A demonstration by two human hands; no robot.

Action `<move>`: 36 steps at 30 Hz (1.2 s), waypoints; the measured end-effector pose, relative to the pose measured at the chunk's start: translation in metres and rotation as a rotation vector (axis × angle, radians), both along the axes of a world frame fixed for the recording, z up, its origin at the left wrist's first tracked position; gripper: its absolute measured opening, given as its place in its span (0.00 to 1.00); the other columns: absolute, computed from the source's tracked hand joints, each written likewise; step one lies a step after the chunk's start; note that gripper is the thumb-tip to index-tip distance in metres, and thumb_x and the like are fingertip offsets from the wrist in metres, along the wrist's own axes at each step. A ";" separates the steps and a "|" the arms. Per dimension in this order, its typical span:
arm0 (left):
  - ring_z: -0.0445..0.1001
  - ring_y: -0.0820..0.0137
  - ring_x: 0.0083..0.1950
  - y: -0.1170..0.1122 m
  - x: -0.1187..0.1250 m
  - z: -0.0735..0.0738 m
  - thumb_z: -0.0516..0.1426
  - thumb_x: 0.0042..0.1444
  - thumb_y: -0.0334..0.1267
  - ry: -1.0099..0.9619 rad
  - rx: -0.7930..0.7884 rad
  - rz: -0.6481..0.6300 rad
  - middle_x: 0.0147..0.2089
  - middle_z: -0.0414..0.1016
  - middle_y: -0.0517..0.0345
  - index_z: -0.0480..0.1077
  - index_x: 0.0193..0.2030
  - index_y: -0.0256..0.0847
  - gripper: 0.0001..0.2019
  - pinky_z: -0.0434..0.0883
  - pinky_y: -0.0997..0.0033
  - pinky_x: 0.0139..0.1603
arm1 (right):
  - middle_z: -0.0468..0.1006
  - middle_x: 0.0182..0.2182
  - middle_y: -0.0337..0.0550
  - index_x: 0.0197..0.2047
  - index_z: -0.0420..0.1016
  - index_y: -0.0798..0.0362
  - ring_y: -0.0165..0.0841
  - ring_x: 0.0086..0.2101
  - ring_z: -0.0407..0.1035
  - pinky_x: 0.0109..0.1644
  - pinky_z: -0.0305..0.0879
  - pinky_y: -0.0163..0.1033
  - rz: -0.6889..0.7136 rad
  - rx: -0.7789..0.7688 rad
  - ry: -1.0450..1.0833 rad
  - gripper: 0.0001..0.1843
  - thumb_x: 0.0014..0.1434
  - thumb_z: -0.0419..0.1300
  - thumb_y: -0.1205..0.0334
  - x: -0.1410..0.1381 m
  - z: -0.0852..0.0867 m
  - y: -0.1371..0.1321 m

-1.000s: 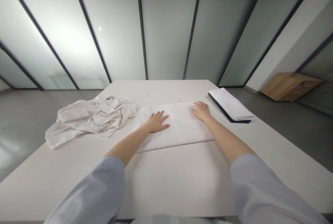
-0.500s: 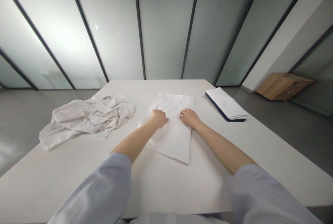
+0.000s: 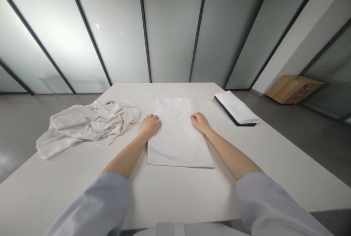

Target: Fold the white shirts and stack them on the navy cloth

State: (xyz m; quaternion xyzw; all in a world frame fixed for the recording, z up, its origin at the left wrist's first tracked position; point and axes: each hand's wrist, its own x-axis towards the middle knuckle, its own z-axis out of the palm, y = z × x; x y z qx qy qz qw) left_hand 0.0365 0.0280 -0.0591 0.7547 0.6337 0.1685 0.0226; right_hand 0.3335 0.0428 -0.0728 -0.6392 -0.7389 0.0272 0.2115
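Frosted glass panels (image 3: 172,27) in dark frames stand behind a white counter (image 3: 170,199), with a grey floor (image 3: 307,144) and a low wooden cabinet (image 3: 293,90) at far right. Centre: 1 flat white cloth (image 3: 178,144), a rectangle lying squarely on the counter, its long axis pointing straight away from the person and its short sides at the near and far ends. Left hand (image 3: 150,125) and right hand (image 3: 200,122) rest at the cloth's 2 long edges, near the far end, fingers curled and together; whether either pinches the fabric cannot be told. Left of the cloth, just beside it: 1 crumpled white garment (image 3: 87,126). Right, well apart: 1 folded white towel (image 3: 236,109) with a navy edge, lying at an angle.
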 end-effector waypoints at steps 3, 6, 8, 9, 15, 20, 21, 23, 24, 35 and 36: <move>0.59 0.48 0.65 0.001 -0.004 -0.002 0.50 0.56 0.58 0.046 -0.011 0.165 0.63 0.63 0.36 0.65 0.58 0.35 0.31 0.57 0.52 0.62 | 0.73 0.50 0.54 0.52 0.74 0.54 0.44 0.50 0.65 0.55 0.58 0.45 -0.205 -0.035 -0.069 0.19 0.62 0.52 0.56 0.006 0.005 -0.005; 0.55 0.48 0.68 0.004 -0.007 -0.004 0.48 0.57 0.60 0.084 -0.103 0.100 0.65 0.61 0.35 0.65 0.58 0.34 0.33 0.52 0.49 0.64 | 0.72 0.49 0.59 0.48 0.77 0.56 0.51 0.51 0.64 0.55 0.57 0.53 -0.305 -0.105 -0.133 0.25 0.61 0.51 0.46 0.011 0.010 -0.009; 0.53 0.50 0.69 0.005 -0.007 -0.004 0.48 0.58 0.57 0.077 -0.115 0.022 0.66 0.60 0.38 0.65 0.59 0.35 0.30 0.51 0.51 0.66 | 0.72 0.49 0.61 0.46 0.78 0.56 0.53 0.51 0.64 0.55 0.56 0.56 -0.303 -0.123 -0.147 0.26 0.60 0.50 0.44 0.010 0.012 -0.010; 0.53 0.51 0.69 0.006 -0.007 -0.004 0.49 0.58 0.55 0.059 -0.117 -0.006 0.66 0.60 0.39 0.64 0.59 0.36 0.29 0.51 0.52 0.66 | 0.72 0.49 0.61 0.45 0.78 0.57 0.53 0.51 0.64 0.55 0.56 0.56 -0.297 -0.124 -0.144 0.26 0.60 0.51 0.45 0.008 0.012 -0.010; 0.69 0.56 0.58 0.015 -0.003 -0.009 0.55 0.56 0.47 -0.327 -0.198 -0.060 0.58 0.71 0.43 0.60 0.62 0.39 0.28 0.64 0.59 0.58 | 0.76 0.46 0.55 0.50 0.72 0.54 0.48 0.48 0.68 0.50 0.63 0.48 -0.310 -0.157 0.058 0.22 0.59 0.51 0.51 -0.002 0.008 -0.003; 0.71 0.61 0.57 0.028 0.003 -0.018 0.54 0.59 0.41 -0.827 -0.220 -0.018 0.57 0.71 0.45 0.53 0.66 0.41 0.29 0.69 0.61 0.53 | 0.77 0.47 0.51 0.57 0.66 0.53 0.44 0.47 0.71 0.49 0.65 0.42 -0.215 -0.149 0.388 0.24 0.60 0.49 0.52 0.000 0.001 0.004; 0.70 0.61 0.58 0.029 0.003 -0.019 0.55 0.58 0.40 -0.895 -0.229 -0.017 0.57 0.71 0.45 0.50 0.68 0.41 0.32 0.69 0.61 0.53 | 0.77 0.48 0.51 0.59 0.63 0.53 0.43 0.47 0.71 0.50 0.65 0.42 -0.209 -0.149 0.440 0.26 0.59 0.50 0.53 0.001 0.000 0.005; 0.70 0.62 0.58 0.030 0.001 -0.018 0.56 0.57 0.37 -1.019 -0.269 -0.049 0.58 0.71 0.45 0.41 0.71 0.41 0.38 0.70 0.62 0.53 | 0.75 0.50 0.51 0.64 0.57 0.55 0.42 0.48 0.71 0.53 0.64 0.42 -0.187 -0.157 0.542 0.32 0.57 0.52 0.56 0.001 -0.002 0.006; 0.72 0.62 0.56 0.030 0.000 -0.016 0.56 0.57 0.35 -1.082 -0.294 -0.070 0.58 0.71 0.46 0.37 0.72 0.42 0.41 0.71 0.62 0.52 | 0.75 0.51 0.51 0.66 0.53 0.55 0.41 0.48 0.71 0.53 0.65 0.41 -0.167 -0.167 0.595 0.34 0.56 0.52 0.58 0.000 -0.002 0.006; 0.78 0.65 0.41 0.023 -0.021 0.002 0.58 0.53 0.37 -1.311 -0.595 -0.129 0.45 0.79 0.51 0.58 0.67 0.41 0.33 0.76 0.65 0.42 | 0.76 0.50 0.43 0.61 0.64 0.51 0.34 0.45 0.73 0.48 0.69 0.37 0.007 -0.382 0.882 0.31 0.51 0.52 0.66 -0.004 0.014 -0.006; 0.78 0.65 0.40 0.022 -0.021 0.003 0.60 0.51 0.37 -1.297 -0.627 -0.145 0.45 0.79 0.51 0.58 0.67 0.42 0.34 0.76 0.65 0.41 | 0.77 0.50 0.43 0.60 0.65 0.51 0.34 0.45 0.73 0.47 0.70 0.37 0.024 -0.420 0.880 0.31 0.51 0.53 0.66 -0.003 0.015 -0.007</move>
